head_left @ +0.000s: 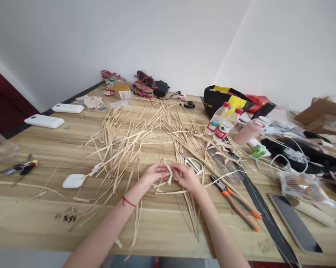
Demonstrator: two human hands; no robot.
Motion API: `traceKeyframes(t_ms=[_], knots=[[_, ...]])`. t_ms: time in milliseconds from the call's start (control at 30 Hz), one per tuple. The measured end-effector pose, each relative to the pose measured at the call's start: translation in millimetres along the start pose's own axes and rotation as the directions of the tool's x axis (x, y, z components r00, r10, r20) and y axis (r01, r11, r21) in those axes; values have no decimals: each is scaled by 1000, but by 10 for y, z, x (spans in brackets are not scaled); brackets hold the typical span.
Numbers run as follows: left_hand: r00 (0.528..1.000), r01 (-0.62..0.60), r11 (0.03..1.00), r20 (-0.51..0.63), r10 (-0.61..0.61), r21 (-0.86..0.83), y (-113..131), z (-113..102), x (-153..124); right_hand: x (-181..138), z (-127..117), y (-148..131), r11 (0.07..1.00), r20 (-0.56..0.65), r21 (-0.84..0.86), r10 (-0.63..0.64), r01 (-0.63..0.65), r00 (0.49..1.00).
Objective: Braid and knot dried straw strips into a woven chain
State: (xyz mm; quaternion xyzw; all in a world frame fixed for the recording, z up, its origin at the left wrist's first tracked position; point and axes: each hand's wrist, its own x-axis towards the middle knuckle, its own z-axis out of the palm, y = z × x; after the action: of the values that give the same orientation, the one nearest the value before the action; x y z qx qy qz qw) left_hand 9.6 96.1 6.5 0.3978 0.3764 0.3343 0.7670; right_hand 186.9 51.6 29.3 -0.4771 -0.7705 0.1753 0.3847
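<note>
My left hand [153, 174] and my right hand [188, 177] meet near the middle of the wooden table [31, 208]. Both pinch thin dry straw strips [172, 174] between their fingertips, the strips bending between the two hands. A red string circles my left wrist. A big loose heap of the same pale straw strips [128, 137] spreads behind and around the hands. White-handled scissors [192, 162] lie just behind my right hand. Orange-handled pliers [236, 203] lie to its right.
Two water bottles [222, 124], a pink cup [249, 131] and a black bag [222, 99] stand at the right back. A long dark blade [264, 214], a phone [294, 223], cables and plastic bags crowd the right side. White cases [44, 121] and a white pouch [73, 181] lie left.
</note>
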Motion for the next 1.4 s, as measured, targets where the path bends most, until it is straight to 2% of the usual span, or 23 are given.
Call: traceKeyframes(t_ms=[67, 133, 233, 300, 400, 500, 567, 600, 700, 800, 933, 1000, 1100, 1233, 1300, 1400], knots=[[1000, -18, 1000, -9, 18, 14, -12, -2, 7, 6, 12, 3, 999, -41, 34, 24, -23, 999], [1000, -25, 999, -9, 25, 25, -12, -4, 10, 10, 31, 26, 993, -130, 65, 101, -93, 986], [999, -33, 999, -18, 33, 38, 1, -9, 14, 11, 63, 93, 955, -271, 135, 291, -263, 918], [999, -41, 998, -13, 41, 37, 13, -14, 17, 11, 84, 135, 905, -285, 223, 417, -363, 863], [998, -65, 997, -5, 66, 32, 28, -23, 19, 25, 112, 148, 764, -161, 430, 589, -481, 792], [995, -98, 995, 11, 98, 35, 37, -23, 16, 55, 137, 98, 528, 68, 656, 671, -540, 738], [993, -118, 992, 34, 116, 49, 47, -16, 9, 71, 150, 55, 392, 217, 733, 639, -556, 738], [990, -134, 989, 41, 131, 61, 55, -10, 4, 75, 155, 36, 358, 270, 747, 607, -561, 747], [975, -224, 963, 33, 222, 152, 104, 3, -25, 74, 169, 8, 348, 338, 750, 529, -562, 779], [941, -329, 877, 40, 337, 350, 190, 8, -84, 72, 178, 17, 318, 333, 774, 532, -548, 779], [872, -427, 615, 124, 473, 663, 327, 43, -206, 82, 176, 40, 224, 339, 814, 566, -535, 752], [833, -485, 508, 198, 517, 712, 390, 88, -273, 86, 171, 42, 191, 332, 833, 578, -519, 746], [782, -589, 446, 338, 524, 674, 473, 170, -369, 87, 164, 39, 167, 315, 854, 586, -492, 746], [763, -646, 488, 471, 443, 587, 545, 220, -457, 86, 154, 46, 156, 314, 856, 601, -493, 735], [773, -629, 567, 507, 382, 532, 555, 207, -471, 87, 148, 56, 158, 316, 853, 603, -498, 733], [793, -537, 745, 537, 287, 395, 540, 158, -459, 92, 142, 72, 158, 302, 862, 603, -481, 739]])
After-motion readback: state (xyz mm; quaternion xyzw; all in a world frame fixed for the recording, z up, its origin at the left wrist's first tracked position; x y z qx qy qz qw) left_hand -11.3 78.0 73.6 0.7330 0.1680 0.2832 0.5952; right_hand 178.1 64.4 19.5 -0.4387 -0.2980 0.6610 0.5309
